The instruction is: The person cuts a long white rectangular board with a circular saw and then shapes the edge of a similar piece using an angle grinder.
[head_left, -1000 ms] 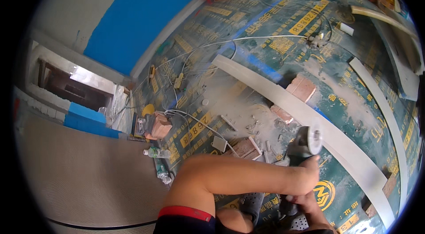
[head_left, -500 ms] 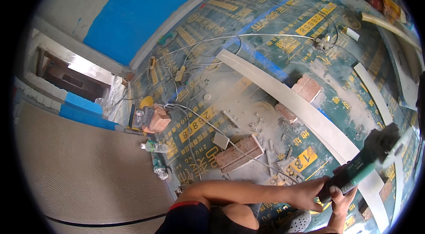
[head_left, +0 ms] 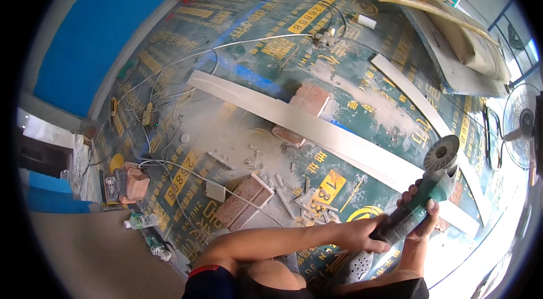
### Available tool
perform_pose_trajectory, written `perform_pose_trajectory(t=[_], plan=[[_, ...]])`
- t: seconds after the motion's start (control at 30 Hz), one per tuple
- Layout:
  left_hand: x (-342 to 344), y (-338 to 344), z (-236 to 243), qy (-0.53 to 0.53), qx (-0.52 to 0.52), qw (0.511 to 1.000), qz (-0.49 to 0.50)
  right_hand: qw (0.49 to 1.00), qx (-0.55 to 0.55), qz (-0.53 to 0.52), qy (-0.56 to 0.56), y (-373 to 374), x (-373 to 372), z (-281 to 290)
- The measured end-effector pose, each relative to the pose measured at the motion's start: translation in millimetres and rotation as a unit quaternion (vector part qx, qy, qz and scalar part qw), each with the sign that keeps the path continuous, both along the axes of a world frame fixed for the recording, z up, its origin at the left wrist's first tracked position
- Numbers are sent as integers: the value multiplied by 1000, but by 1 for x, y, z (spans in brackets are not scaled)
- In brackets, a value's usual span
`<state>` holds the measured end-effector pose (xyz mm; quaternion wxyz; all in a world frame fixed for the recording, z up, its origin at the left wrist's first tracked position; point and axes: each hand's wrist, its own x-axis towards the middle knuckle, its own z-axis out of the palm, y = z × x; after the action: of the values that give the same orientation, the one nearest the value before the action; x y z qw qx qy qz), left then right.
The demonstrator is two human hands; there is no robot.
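A green and black angle grinder (head_left: 418,207) is held in both hands, its round cutting disc (head_left: 440,155) tilted up and away from me. My left hand (head_left: 366,235) is closed round the rear end of the body. Farther forward, my right hand (head_left: 421,224) wraps the body near the head, thumb along the side. Beneath and beyond the tool lies a long white strip (head_left: 339,139), laid across red bricks (head_left: 310,100) on the floor. The disc appears to the right of this strip, over the floor. I cannot tell whether it is spinning.
A second pale strip (head_left: 410,91) lies to the right, near a standing fan (head_left: 525,121). Cables (head_left: 226,44) cross the printed green floor sheet. Another brick (head_left: 244,201) with broken offcuts (head_left: 285,204) lies left of my hands. A bottle (head_left: 141,220) stands farther left.
The view has swung right, bringing the fan into sight. The grinder has turned, so its disc now shows face-on; both hands keep hold of it.
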<state>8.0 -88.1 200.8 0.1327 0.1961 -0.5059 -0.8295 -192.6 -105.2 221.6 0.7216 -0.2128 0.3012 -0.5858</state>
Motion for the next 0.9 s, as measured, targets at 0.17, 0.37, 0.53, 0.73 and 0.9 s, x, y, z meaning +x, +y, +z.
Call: perform_pose_trajectory(t=[0.17,0.37,0.53,0.73,0.9], plan=[[6,14,-4,-49,-275,959,47,995,7,-85,48,9,-7,-9],[13,14,-17,-48,-368,927,43,997,36,-69,-16,11,1,-12],[12,-15,-10,-93,-316,944,13,987,94,-118,56,12,-7,-14],[69,-134,-61,-400,-582,707,35,944,122,-207,225,23,-49,-27],[105,-190,-105,-451,-536,714,-3,882,244,-208,346,65,-81,-34]])
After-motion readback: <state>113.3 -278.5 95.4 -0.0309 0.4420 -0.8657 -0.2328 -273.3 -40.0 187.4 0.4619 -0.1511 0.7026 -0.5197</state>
